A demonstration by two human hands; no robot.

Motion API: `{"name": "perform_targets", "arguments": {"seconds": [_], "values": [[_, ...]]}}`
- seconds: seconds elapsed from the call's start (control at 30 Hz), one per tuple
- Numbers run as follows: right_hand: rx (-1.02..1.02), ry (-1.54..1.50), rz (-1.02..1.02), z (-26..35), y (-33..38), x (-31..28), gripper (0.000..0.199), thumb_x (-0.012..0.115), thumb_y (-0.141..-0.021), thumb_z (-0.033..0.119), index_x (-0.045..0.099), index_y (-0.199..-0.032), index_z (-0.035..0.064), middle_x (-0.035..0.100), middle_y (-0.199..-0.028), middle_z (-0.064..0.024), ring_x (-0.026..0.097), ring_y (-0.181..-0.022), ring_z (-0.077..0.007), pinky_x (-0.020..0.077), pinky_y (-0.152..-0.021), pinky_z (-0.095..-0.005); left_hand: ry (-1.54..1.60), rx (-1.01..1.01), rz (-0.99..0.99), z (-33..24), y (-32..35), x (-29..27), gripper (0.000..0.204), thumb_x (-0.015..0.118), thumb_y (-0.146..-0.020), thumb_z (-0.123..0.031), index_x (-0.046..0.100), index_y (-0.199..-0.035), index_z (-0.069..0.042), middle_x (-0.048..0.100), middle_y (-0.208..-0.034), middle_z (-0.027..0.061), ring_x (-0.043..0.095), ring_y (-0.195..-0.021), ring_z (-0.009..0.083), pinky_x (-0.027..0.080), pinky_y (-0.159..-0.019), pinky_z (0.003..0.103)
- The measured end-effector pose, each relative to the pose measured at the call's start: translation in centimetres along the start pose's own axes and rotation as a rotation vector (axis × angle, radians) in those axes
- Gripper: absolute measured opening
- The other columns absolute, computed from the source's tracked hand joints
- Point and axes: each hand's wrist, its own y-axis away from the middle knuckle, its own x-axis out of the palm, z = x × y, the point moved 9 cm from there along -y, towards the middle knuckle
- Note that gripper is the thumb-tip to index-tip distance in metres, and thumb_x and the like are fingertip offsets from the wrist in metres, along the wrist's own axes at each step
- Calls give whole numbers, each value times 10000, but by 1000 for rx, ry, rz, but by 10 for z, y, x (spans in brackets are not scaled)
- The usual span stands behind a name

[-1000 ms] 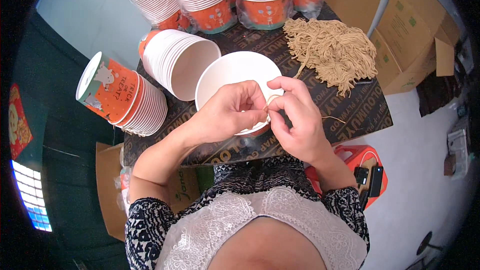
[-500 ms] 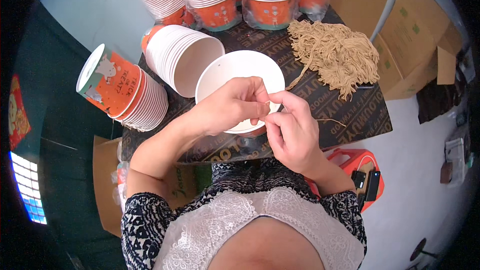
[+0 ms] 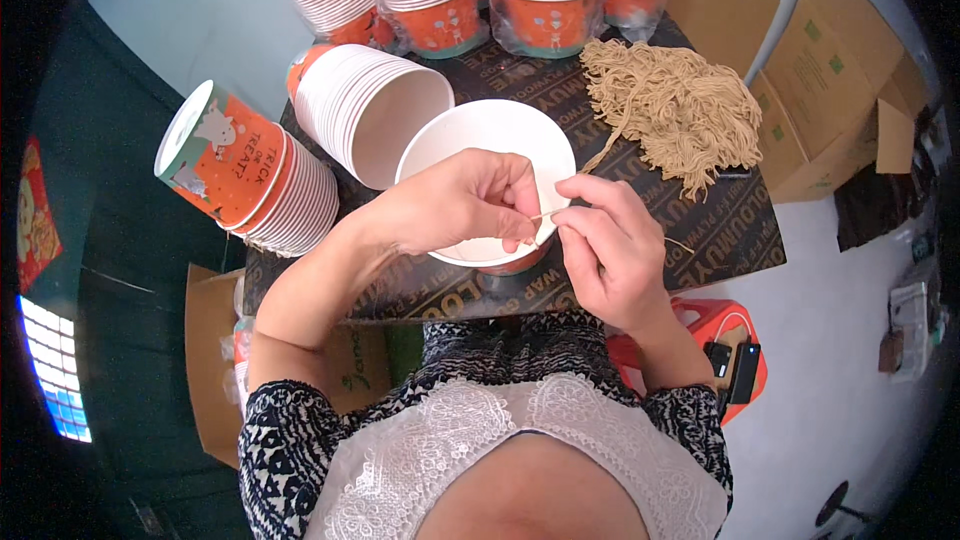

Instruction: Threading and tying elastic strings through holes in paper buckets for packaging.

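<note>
A short stretch of tan string [image 3: 546, 214] runs between my two hands, above the near rim of a round paper bucket [image 3: 490, 125] with a white inside. My left hand [image 3: 470, 202] pinches the string between thumb and fingers, over the bucket's opening. My right hand [image 3: 615, 250] grips it from the other side, at the bucket's right edge. A thin loose end of string shows to the right, past my right hand. How the string meets the bucket is hidden behind my fingers.
Left of the bucket lie a tilted nested stack of paper buckets [image 3: 345, 105] and another orange stack [image 3: 245, 175]. A tan string bundle [image 3: 675, 115] rests at the table's right. Bagged bucket stacks [image 3: 545, 10] stand at the back. Cardboard boxes [image 3: 830, 70] are beyond the right edge.
My hands have moved slightly apart, my right hand shifting to the right, so more of the string shows between them. The bucket stays in place on the table.
</note>
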Motion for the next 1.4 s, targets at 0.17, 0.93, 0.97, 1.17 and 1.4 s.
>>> {"name": "perform_targets", "arguments": {"seconds": [0.17, 0.93, 0.97, 1.17, 1.4], "values": [[-49, -20, 103, -4, -3, 8, 149, 673, -770, -32, 639, -913, -5, 625, -928, -123, 620, -792, -299, 517, -674, -384, -27, 54, 18, -2, 5, 4, 108, 682, -850, 51, 614, -926, 15, 652, -823, 34, 611, -781, 99, 493, -732, 239], [7, -139, 40, -7, 2, 16, 322, 660, -786, -92, 665, -1104, -38, 609, -905, -131, 634, -766, -268, 520, -648, -358, -604, 266, -500, -31, 43, 10, 208, 627, -845, 55, 565, -1043, 40, 619, -810, 153, 668, -754, 288, 524, -672, 365], [-29, -117, 18, -3, 2, 13, 326, 663, -782, -95, 665, -1103, -39, 610, -911, -128, 635, -764, -267, 522, -647, -357, -603, 267, -498, -31, 43, 9, 208, 627, -845, 55, 565, -1043, 40, 619, -810, 153, 668, -754, 288, 524, -672, 365], [-74, -109, 4, 8, 4, 8, 341, 676, -763, -89, 664, -1100, -41, 611, -923, -119, 635, -763, -264, 531, -644, -352, -782, 284, -426, -38, 40, 12, 66, 647, -833, 18, 633, -896, 32, 640, -829, 176, 665, -772, 374, 528, -663, 404], [-291, -400, 301, 52, 11, 5, 343, 708, -691, 97, 680, -1025, 22, 707, -962, -133, 642, -623, -242, 516, -535, -315, -889, 331, -381, -40, 39, 16, 114, 650, -845, -20, 563, -912, 11, 631, -791, 182, 660, -731, 378, 519, -623, 429]]}}
